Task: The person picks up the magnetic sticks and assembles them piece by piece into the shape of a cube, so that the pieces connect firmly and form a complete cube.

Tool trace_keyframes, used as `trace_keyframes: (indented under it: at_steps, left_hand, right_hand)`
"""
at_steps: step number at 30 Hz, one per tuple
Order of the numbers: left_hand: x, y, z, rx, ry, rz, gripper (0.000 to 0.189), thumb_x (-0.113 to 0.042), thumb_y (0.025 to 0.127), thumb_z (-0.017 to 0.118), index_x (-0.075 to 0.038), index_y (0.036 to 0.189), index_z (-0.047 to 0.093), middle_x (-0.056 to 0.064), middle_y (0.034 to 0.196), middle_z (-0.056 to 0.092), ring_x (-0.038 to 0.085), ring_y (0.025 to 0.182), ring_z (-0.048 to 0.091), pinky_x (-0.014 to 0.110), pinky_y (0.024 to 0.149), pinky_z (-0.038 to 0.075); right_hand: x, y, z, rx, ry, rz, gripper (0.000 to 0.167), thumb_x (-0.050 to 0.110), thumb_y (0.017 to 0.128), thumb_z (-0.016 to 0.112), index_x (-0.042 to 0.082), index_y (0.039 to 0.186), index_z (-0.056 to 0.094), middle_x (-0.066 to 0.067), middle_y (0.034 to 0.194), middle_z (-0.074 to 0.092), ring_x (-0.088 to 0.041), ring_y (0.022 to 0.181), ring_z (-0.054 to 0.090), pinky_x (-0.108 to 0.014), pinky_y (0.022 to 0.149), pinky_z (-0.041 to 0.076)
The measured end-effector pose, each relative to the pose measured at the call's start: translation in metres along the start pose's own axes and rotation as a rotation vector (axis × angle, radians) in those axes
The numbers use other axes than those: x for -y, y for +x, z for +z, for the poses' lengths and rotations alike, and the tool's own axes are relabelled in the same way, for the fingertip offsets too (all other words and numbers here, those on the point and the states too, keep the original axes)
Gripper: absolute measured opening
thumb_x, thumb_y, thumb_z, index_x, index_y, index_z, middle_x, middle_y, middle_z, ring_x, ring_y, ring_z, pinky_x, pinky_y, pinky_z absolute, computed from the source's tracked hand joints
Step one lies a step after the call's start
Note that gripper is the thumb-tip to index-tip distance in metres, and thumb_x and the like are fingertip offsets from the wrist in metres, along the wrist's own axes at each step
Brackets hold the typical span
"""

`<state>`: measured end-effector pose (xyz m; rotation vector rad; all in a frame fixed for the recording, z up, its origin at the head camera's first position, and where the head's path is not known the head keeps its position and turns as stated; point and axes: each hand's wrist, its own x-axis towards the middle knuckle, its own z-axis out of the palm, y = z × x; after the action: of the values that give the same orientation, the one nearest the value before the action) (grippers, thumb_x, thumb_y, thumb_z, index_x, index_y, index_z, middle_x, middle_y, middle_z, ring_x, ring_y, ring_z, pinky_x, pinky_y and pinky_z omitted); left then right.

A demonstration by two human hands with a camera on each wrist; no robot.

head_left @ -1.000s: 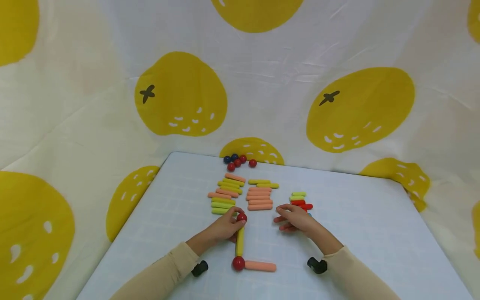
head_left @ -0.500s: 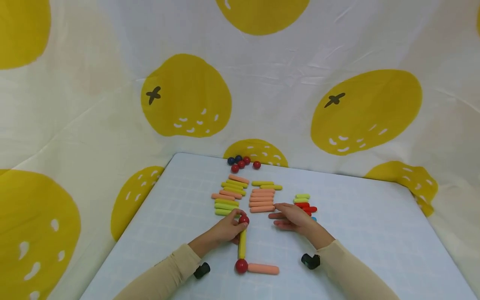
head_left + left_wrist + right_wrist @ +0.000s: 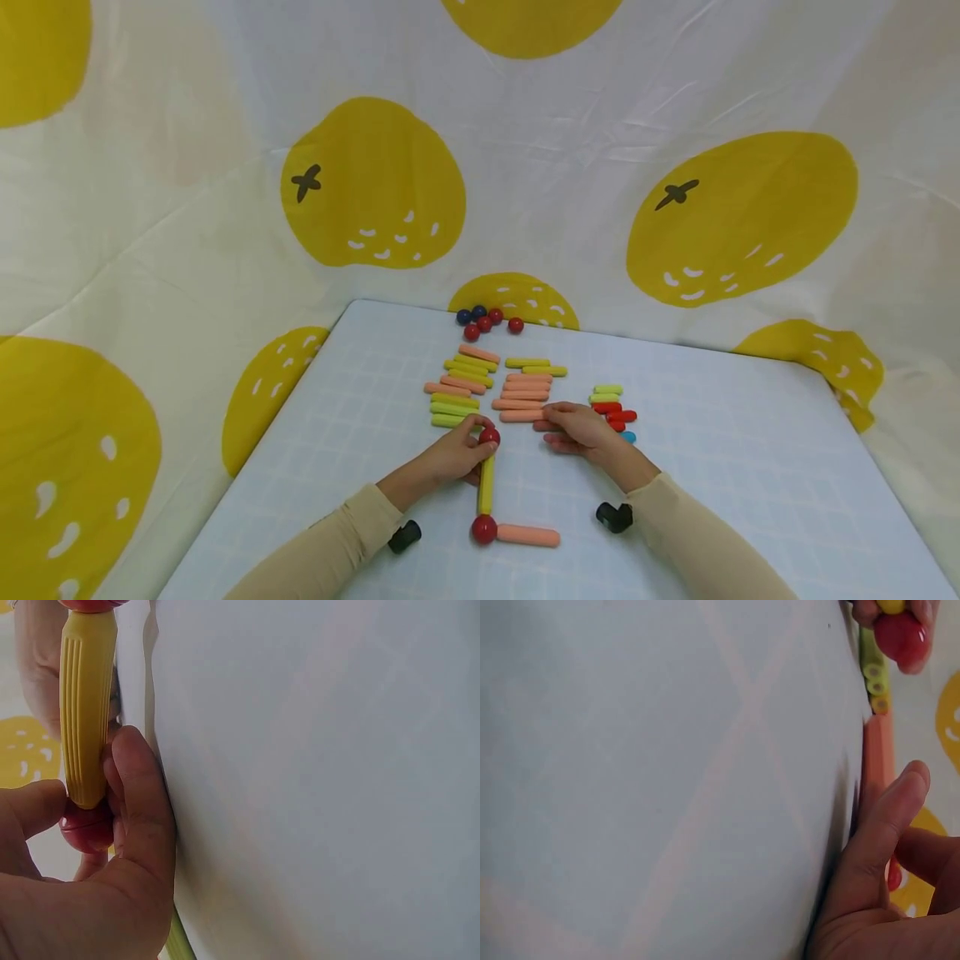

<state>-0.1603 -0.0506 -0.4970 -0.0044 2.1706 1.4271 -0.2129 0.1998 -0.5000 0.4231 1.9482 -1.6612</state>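
The left hand [image 3: 450,460] pinches a red ball [image 3: 489,436] on a yellow stick [image 3: 487,487] at lower centre, whose other end meets a second red ball [image 3: 484,530] with one pink stick [image 3: 528,536]. The right hand [image 3: 588,435] has moved left to the lowest loose stick [image 3: 519,416] of five stacked pink ones, putting another piece within reach; whether it grips is unclear. Mid-frame: four spare red balls [image 3: 484,324], two blue balls [image 3: 464,317].

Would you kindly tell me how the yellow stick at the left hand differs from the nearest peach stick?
The yellow stick has red balls at both ends; the peach stick has one, at its left end. From the nearer ball, the yellow stick runs forward, the peach stick rightward. Both touch that ball.
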Motion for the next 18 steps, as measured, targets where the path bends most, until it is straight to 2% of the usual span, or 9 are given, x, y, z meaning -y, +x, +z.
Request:
trace_keyframes:
  at_steps: [10, 18]
  left_hand:
    - [-0.001, -0.002, -0.001, -0.007, 0.001, 0.0, 0.039, -0.029, 0.103, 0.062, -0.02, 0.137, 0.047, 0.009, 0.092, 0.065, 0.019, 0.07, 0.061, 0.03, 0.063, 0.057]
    - [0.002, -0.002, -0.002, 0.009, -0.035, 0.027, 0.036, -0.026, 0.104, 0.061, -0.019, 0.136, 0.047, 0.01, 0.091, 0.064, 0.019, 0.07, 0.062, 0.031, 0.062, 0.057]
  right_hand:
    - [0.001, -0.013, 0.001, 0.076, -0.022, -0.02, 0.039, 0.027, 0.106, 0.057, 0.006, 0.138, 0.058, -0.002, 0.104, 0.078, -0.009, 0.069, 0.066, -0.019, 0.067, 0.056]
    - [-0.004, -0.023, 0.001, 0.05, -0.043, -0.008, 0.036, 0.028, 0.104, 0.06, 0.007, 0.134, 0.061, -0.003, 0.103, 0.078, -0.01, 0.069, 0.066, -0.021, 0.069, 0.057]
